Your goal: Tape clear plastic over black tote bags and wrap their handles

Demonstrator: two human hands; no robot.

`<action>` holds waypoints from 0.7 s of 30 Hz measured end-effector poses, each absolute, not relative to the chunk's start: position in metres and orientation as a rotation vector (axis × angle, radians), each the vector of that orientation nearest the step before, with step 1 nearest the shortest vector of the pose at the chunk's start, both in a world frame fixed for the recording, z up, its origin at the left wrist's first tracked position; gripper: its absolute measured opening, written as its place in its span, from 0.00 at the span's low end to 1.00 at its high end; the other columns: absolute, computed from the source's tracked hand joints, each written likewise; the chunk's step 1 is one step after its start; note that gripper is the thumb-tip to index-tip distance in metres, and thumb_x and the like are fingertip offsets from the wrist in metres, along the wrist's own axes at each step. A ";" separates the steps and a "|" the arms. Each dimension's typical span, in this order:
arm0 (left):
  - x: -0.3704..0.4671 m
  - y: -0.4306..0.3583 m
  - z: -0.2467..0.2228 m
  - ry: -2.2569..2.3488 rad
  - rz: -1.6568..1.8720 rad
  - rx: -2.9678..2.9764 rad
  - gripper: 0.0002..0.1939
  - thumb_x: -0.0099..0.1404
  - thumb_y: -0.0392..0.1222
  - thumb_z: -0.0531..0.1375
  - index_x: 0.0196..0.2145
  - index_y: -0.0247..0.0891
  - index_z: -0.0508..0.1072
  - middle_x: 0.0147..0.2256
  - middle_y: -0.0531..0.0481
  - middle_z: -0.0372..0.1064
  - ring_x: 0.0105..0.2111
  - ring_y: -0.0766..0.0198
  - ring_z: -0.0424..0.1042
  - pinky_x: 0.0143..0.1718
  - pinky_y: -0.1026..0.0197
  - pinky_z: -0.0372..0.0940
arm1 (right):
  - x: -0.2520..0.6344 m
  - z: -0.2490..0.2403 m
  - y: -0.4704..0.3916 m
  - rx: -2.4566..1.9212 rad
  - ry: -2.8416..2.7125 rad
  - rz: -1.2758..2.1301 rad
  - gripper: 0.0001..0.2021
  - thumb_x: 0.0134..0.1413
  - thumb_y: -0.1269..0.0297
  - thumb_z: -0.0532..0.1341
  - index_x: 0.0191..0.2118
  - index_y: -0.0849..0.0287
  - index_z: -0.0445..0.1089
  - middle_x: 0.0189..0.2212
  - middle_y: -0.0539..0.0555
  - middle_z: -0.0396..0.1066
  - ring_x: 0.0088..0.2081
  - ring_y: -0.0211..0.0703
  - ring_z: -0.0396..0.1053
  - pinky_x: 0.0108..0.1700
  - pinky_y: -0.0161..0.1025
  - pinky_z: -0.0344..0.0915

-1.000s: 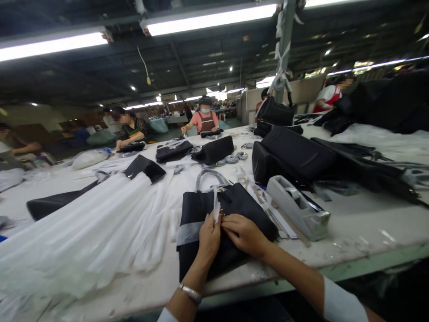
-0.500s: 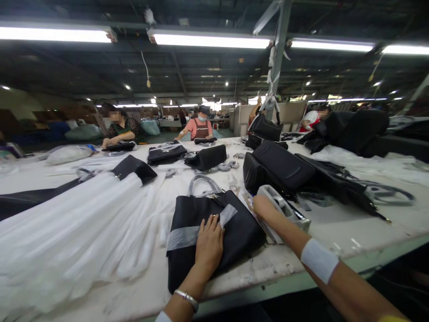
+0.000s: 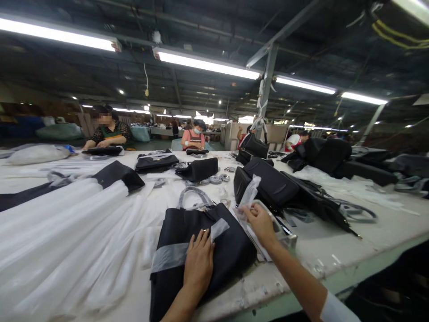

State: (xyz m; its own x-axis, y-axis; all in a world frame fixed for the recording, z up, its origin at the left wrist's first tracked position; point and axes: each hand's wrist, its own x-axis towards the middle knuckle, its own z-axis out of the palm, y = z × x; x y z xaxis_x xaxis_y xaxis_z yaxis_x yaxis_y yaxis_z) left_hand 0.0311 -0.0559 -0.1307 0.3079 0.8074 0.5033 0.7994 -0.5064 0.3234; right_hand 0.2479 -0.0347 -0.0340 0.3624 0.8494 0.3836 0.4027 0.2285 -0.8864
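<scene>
A black handbag lies on the white table in front of me, its grey-wrapped handle pointing away. Two translucent strips cross it: one band on its left part and a short piece near the middle. My left hand rests flat on the bag between them, fingers stretched out. Just beyond the bag's right edge, my right hand pinches a crumpled translucent strip that stands up from the fingertips. Below that hand is a grey tape dispenser, partly hidden by the wrist.
White sheets are heaped on the left. More black bags lie to the right and farther back, with small wrapped rolls between. Co-workers sit across the table; one wears a mask.
My right hand has risen from beside the dispenser and now holds up a translucent strip. The left hand stays on the bag. The camera view has turned slightly right and tilted up.
</scene>
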 end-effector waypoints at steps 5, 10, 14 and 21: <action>0.026 -0.043 -0.146 1.447 1.258 1.988 0.20 0.71 0.44 0.51 0.56 0.35 0.70 0.57 0.42 0.67 0.61 0.51 0.63 0.64 0.40 0.53 | 0.196 -0.064 -0.052 -1.397 -1.257 0.353 0.17 0.57 0.48 0.59 0.36 0.59 0.70 0.28 0.55 0.78 0.32 0.50 0.76 0.37 0.40 0.70; 0.013 -0.053 -0.116 1.226 1.478 1.290 0.24 0.72 0.52 0.49 0.56 0.35 0.71 0.58 0.42 0.67 0.62 0.53 0.60 0.67 0.48 0.48 | 0.164 -0.089 -0.063 -1.386 -1.368 0.325 0.13 0.61 0.52 0.56 0.36 0.57 0.68 0.25 0.51 0.76 0.31 0.46 0.76 0.35 0.37 0.67; 0.012 -0.062 -0.095 0.997 1.651 1.021 0.25 0.72 0.54 0.49 0.58 0.37 0.69 0.60 0.45 0.64 0.63 0.58 0.58 0.67 0.54 0.46 | 0.153 -0.100 -0.066 -1.351 -1.480 0.319 0.09 0.62 0.59 0.56 0.40 0.56 0.70 0.32 0.52 0.78 0.37 0.47 0.77 0.39 0.38 0.69; 0.012 -0.061 -0.097 0.964 1.753 0.991 0.26 0.73 0.55 0.48 0.60 0.38 0.67 0.61 0.45 0.62 0.64 0.58 0.57 0.67 0.55 0.46 | 0.140 -0.122 -0.066 -1.212 -1.770 0.119 0.15 0.62 0.70 0.52 0.46 0.56 0.75 0.43 0.55 0.78 0.44 0.47 0.76 0.49 0.43 0.72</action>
